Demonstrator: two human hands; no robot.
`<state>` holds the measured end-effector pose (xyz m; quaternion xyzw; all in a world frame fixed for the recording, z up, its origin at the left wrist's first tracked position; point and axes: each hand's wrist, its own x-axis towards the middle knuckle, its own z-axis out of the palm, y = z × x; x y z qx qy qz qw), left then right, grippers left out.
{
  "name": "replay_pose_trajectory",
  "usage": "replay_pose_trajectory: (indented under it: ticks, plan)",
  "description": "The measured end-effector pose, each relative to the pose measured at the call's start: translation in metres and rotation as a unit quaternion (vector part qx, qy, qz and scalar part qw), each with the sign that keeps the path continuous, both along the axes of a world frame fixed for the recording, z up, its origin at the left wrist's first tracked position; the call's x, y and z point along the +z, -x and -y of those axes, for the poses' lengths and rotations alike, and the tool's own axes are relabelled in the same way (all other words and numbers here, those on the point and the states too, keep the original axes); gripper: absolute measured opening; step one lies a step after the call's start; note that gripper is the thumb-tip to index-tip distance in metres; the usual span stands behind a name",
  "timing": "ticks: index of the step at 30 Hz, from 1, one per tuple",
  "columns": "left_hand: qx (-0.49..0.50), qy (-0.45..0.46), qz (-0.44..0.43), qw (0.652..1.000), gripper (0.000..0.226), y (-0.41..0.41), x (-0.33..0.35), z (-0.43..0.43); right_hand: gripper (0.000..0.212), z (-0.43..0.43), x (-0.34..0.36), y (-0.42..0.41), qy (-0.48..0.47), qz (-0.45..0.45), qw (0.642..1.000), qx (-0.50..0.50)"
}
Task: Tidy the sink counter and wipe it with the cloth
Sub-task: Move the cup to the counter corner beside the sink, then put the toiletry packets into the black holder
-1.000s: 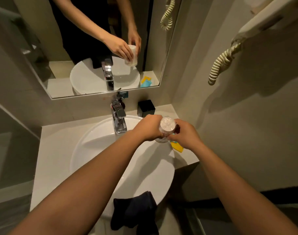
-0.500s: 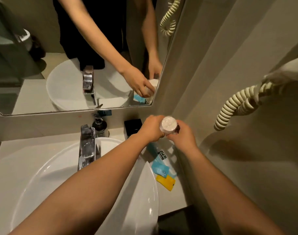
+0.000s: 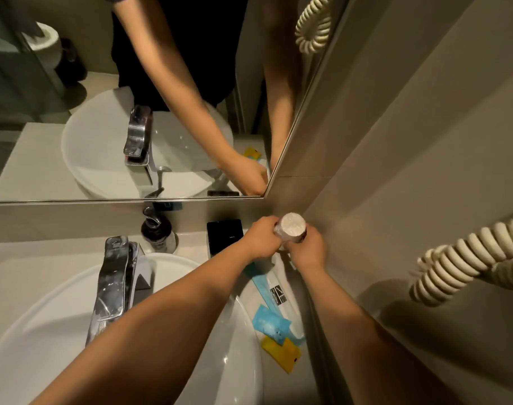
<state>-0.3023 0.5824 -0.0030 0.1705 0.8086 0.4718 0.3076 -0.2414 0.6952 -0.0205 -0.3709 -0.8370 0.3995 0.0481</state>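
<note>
Both hands hold a clear glass tumbler (image 3: 292, 227) with a white wrapped top, in the back right corner of the counter (image 3: 191, 247), close to the wall. My left hand (image 3: 261, 239) grips its left side and my right hand (image 3: 308, 251) its right side. Below them on the counter lie a long white and blue sachet (image 3: 274, 290), a small blue packet (image 3: 268, 321) and a yellow packet (image 3: 281, 353). The cloth is out of view.
The white basin (image 3: 237, 331) with a chrome tap (image 3: 115, 285) fills the lower left. A black box (image 3: 223, 236) and a dark soap pump bottle (image 3: 159, 232) stand at the back. The mirror (image 3: 74, 159) hangs above. A coiled cream cord (image 3: 460, 258) hangs on the right wall.
Both hands carried the tumbler from over the basin's right rim back into the counter's rear right corner. My view has moved closer, and the dark cloth on the basin's front has left the frame.
</note>
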Motion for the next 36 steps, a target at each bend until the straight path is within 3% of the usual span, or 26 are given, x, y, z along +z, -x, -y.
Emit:
replay_pose_trajectory:
  ticks: [4,10,23,27,30,36]
  plan:
    - [0.012,-0.008,0.019,1.000,0.041,0.004,-0.012,-0.003,0.034,-0.001,-0.011,0.005,0.005,0.008,1.000,0.005]
    - [0.008,0.008,0.012,1.000,0.034,0.004,-0.020,-0.012,0.023,-0.002,-0.024,0.010,-0.008,0.025,1.000,0.002]
    - [0.018,0.026,-0.012,0.999,0.028,-0.004,-0.018,-0.011,0.034,-0.005,-0.034,0.000,0.006,0.046,0.999,-0.022]
    - [-0.004,0.006,-0.064,0.998,0.045,-0.027,-0.004,0.007,0.034,0.000,-0.034,-0.021,-0.001,0.048,0.999,-0.026]
    - [0.004,-0.015,-0.129,0.992,0.065,-0.055,0.005,0.033,0.044,0.007,-0.035,-0.042,-0.003,0.051,0.998,-0.028]
    - [0.031,0.042,-0.225,0.973,0.066,-0.111,-0.004,0.116,0.036,0.023,-0.043,-0.090,0.025,0.051,0.998,-0.033]
